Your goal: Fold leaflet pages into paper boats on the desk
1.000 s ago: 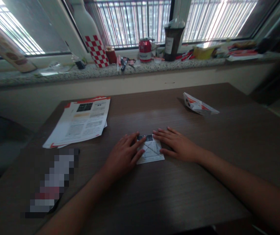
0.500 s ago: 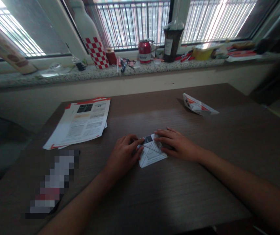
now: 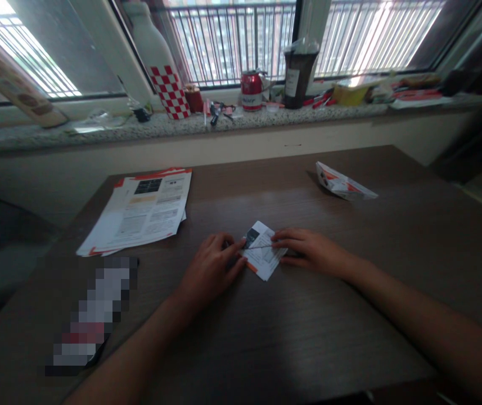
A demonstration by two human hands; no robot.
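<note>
A small folded paper [image 3: 264, 256], printed with text and a dark picture, lies on the table between my hands. It shows as a diamond with a crease running across its middle and a bit of orange at its lower left edge. My left hand [image 3: 213, 264] grips the left corner between thumb and fingers. At the right corner, my right hand [image 3: 308, 247] has its fingers over the paper and its thumb lower down by the edge. Farther back on the right stands another folded paper piece [image 3: 344, 183], white and orange, apart from both hands.
Printed sheets [image 3: 139, 216] lie stacked at the table's back left. A blurred-out phone-like object [image 3: 93, 315] is near my left forearm. Along the windowsill [image 3: 109, 135] stand a checkered bottle [image 3: 169, 90], a red can [image 3: 251, 90] and a dark cup [image 3: 297, 79].
The folded paper has turned from a squarish view with crossing creases to a diamond with one line across it. My right hand has shifted slightly right; my left hand stays nearly in place.
</note>
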